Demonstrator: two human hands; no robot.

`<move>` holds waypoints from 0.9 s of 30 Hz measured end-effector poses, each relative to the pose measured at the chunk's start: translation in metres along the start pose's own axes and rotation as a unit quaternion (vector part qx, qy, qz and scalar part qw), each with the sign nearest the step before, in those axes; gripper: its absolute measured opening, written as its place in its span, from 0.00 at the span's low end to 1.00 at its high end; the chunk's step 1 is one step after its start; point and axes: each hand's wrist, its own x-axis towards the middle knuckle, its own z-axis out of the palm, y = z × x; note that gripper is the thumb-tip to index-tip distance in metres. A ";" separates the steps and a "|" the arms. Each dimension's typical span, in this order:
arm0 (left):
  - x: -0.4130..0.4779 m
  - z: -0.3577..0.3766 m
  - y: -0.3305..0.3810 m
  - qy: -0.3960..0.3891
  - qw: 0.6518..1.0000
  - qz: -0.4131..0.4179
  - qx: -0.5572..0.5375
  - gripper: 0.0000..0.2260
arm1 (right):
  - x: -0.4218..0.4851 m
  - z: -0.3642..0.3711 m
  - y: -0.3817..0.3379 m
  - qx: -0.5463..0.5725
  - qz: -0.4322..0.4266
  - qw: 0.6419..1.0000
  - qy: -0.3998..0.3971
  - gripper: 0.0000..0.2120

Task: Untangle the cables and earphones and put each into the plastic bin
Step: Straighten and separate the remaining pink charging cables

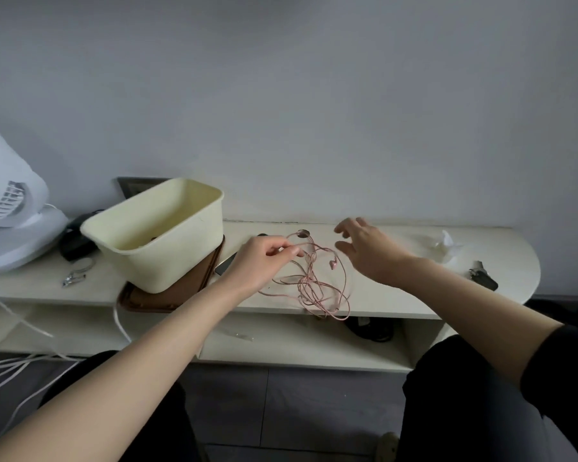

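Observation:
Pink earphones (314, 285) hang in a tangled loop over the front edge of the pale shelf top (397, 295). My left hand (264, 261) pinches the upper part of the pink cable and lifts it above the shelf. One pink earbud (332, 264) dangles between my hands. My right hand (364, 251) hovers just right of the cable, fingers spread and holding nothing. The cream plastic bin (161, 235) stands tilted on a brown tray (154, 300) to the left; something dark shows at its bottom.
A white fan (10, 208) stands at the far left with white cords (14, 365) trailing to the floor. Nail clippers (75, 276), a dark phone (226, 265), crumpled white plastic (444, 248) and a dark key fob (483, 278) lie on the shelf. Black cable (369, 328) sits in the lower compartment.

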 end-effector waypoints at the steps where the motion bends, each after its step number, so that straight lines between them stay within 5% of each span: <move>1: -0.002 0.000 0.007 0.001 1.000 0.008 -0.001 0.07 | -0.005 -0.003 -0.010 0.010 -0.028 0.999 -0.019 0.15; 5: -0.013 -0.001 0.034 0.015 0.999 0.048 0.007 0.07 | -0.021 -0.009 -0.043 0.002 -0.097 0.994 -0.056 0.10; 13: -0.033 -0.016 0.018 0.049 0.996 -0.010 0.071 0.06 | -0.032 -0.025 -0.044 0.047 -0.053 0.997 0.021 0.13; 22: -0.059 0.001 -0.033 -0.059 0.982 -0.105 0.145 0.12 | -0.042 -0.060 -0.026 0.131 0.035 0.980 0.143 0.13; 27: -0.063 0.004 -0.019 -0.023 0.997 -0.068 0.029 0.15 | -0.048 -0.066 -0.008 0.082 0.071 0.979 0.175 0.13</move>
